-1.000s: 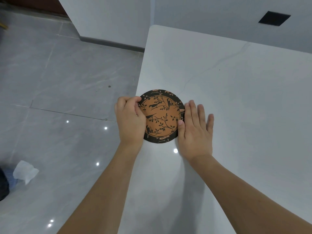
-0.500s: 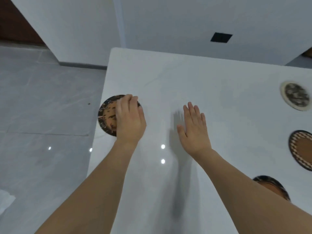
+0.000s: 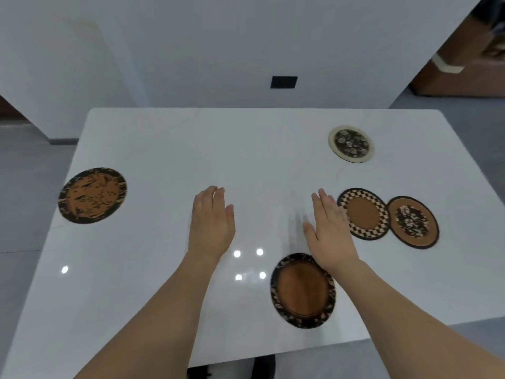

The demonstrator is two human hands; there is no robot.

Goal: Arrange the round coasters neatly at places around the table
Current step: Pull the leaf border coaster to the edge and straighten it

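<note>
Several round coasters lie on the white table (image 3: 191, 149). An orange coaster with a black branch pattern (image 3: 92, 195) rests alone near the left edge. A cream-rimmed floral coaster (image 3: 351, 143) lies far right. A checker-rimmed coaster (image 3: 364, 213) touches a brown floral coaster (image 3: 413, 222) on the right. A dark-rimmed brown coaster (image 3: 302, 290) sits near the front edge, partly under my right wrist. My left hand (image 3: 211, 221) hovers open mid-table, holding nothing. My right hand (image 3: 328, 228) is open too, just left of the checker-rimmed coaster.
White walls stand behind the table, with a black socket plate (image 3: 283, 82) in the far one. Grey tiled floor (image 3: 24, 187) runs along the left side. Brown wooden furniture (image 3: 461, 77) shows at the top right.
My left hand has let go of the orange branch coaster and moved right to the middle. The view has swung right, bringing the other coasters into sight.
</note>
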